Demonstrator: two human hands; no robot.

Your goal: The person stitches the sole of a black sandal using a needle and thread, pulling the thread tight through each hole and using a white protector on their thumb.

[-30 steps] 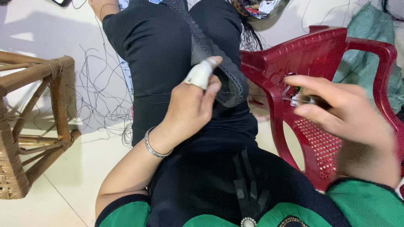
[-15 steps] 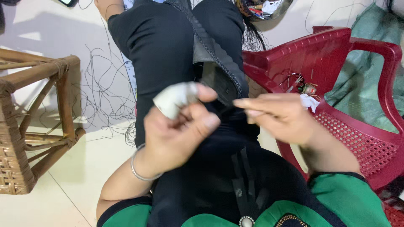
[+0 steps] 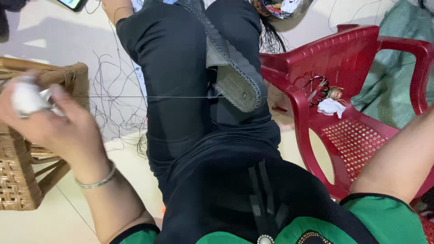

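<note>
One left hand pinched on taut thread; trinkets in red chair.

Seated person in black trousers and green short sleeves with black edging. The left hand shows a silver bangle at the wrist and white wrapping on a finger.

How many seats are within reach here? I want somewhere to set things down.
2: a red plastic chair on the right, small items on its seat, and a wicker stool at the left edge, partly behind the left hand.
</note>
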